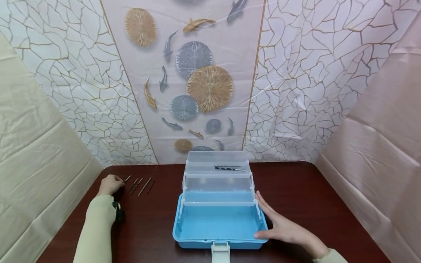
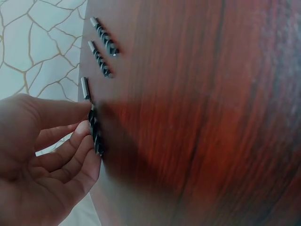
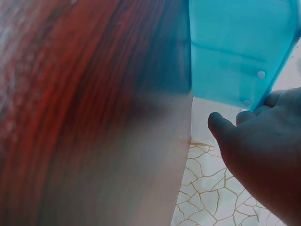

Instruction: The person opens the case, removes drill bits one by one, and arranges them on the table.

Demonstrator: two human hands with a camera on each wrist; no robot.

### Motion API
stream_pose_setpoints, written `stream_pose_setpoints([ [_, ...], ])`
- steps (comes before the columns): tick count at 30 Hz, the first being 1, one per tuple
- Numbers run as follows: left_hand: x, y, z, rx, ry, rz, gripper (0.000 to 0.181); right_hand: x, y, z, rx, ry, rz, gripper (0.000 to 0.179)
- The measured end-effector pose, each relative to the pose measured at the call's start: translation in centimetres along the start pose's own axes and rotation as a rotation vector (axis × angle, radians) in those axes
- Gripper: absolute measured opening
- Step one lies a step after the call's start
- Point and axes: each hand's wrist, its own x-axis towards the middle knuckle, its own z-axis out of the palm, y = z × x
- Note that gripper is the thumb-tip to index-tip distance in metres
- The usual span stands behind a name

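Observation:
At the far left of the table, my left hand (image 1: 111, 184) pinches a dark spiral drill bit (image 2: 95, 134) between thumb and fingers, close to the tabletop. Beside it lie several more drill bits (image 1: 144, 186), roughly side by side; two of them, a thicker bit (image 2: 105, 37) and a thinner bit (image 2: 100, 60), show in the left wrist view. A light blue toolbox (image 1: 220, 223) stands open in the middle. My right hand (image 1: 283, 228) rests against its right side, fingers extended along the wall and thumb at the front right rim.
Clear plastic tiers (image 1: 217, 180) are raised at the back of the toolbox. Two drill bits (image 1: 230, 169) lie in the upper one. A white latch (image 1: 220, 252) hangs at the front. Patterned cloth (image 1: 210, 128) rises behind the dark wooden table (image 1: 151, 226).

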Motion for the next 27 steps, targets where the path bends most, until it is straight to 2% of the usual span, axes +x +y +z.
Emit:
stream_pose_setpoints([
  [5,-0.4,-0.2,0.0,-0.013,-0.018,-0.001,0.019,-0.2,-0.1,0.2,0.002,-0.022,0.016,0.104],
  [13,-0.3,0.1,-0.3,-0.037,0.019,-0.002,0.022,0.1,-0.3,0.0,-0.012,-0.011,0.015,0.104],
  [18,0.2,1.8,-1.1,-0.073,0.048,0.016,0.028,0.1,-0.4,-0.1,-0.015,-0.006,0.01,0.104],
  [23,1.3,3.7,-2.0,-0.069,0.094,0.098,0.027,0.0,-0.2,-0.1,-0.013,-0.019,0.025,0.103],
  [27,2.4,5.8,-2.3,-0.066,0.108,0.151,0.025,0.2,-0.2,-0.1,-0.022,-0.011,0.017,0.104],
])
